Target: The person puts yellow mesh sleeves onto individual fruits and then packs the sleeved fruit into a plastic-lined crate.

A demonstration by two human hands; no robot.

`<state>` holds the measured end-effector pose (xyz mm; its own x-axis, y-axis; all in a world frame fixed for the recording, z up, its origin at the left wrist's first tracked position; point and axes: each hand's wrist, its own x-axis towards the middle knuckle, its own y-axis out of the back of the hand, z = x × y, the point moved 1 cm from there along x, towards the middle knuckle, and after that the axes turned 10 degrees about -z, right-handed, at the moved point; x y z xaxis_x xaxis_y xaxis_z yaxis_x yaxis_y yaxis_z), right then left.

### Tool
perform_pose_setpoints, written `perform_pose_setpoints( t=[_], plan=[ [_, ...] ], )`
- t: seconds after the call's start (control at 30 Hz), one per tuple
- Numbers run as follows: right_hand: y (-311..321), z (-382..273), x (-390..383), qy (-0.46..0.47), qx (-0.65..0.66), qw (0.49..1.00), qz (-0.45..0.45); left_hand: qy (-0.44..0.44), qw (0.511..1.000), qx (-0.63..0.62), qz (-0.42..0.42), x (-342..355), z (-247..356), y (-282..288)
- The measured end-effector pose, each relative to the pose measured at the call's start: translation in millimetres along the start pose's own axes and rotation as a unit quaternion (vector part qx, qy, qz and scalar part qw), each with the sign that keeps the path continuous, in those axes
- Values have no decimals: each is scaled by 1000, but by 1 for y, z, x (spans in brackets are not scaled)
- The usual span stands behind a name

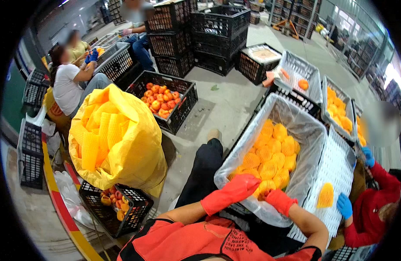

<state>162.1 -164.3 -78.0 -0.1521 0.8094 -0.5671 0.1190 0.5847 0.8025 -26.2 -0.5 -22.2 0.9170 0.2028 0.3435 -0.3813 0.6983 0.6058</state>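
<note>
My left hand [236, 191], in a red rubber glove, is at the near end of a grey plastic crate [311, 158] lined with clear film. Its fingers are closed; whatever they hold is hidden. My right hand [281, 201], gloved the same way, is closed round a reddish peach [262, 196], which shows only in part beside its fingertips. Under and beyond both hands, yellow foam-netted fruits [267, 167] fill much of the crate's floor. The crate's near wall is partly covered by my hands and the film.
At left, a yellow sack [139, 148] of foam nets stands beside a black crate [141, 204] of peaches. Another peach crate [187, 98] lies ahead. A co-worker's blue-gloved hand [344, 206] is near a loose foam net [326, 195] on a white woven surface [335, 163]. Black crates [218, 37] are stacked behind.
</note>
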Motion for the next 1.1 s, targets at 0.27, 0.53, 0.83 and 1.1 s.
perform_pose_setpoints(
  t=[0.27,0.53,0.83,1.1],
  plan=[
    [20,-1,-8,-35,77,991,-107,22,996,39,-76,-1,-4,-2],
    [89,-30,-15,-68,686,631,355,6,999,-29,-18,12,25,22],
    [97,-96,-1,150,748,494,417,-37,993,-62,88,13,2,11],
    [89,-102,10,217,722,497,430,-45,963,-241,110,20,10,13]
  ],
)
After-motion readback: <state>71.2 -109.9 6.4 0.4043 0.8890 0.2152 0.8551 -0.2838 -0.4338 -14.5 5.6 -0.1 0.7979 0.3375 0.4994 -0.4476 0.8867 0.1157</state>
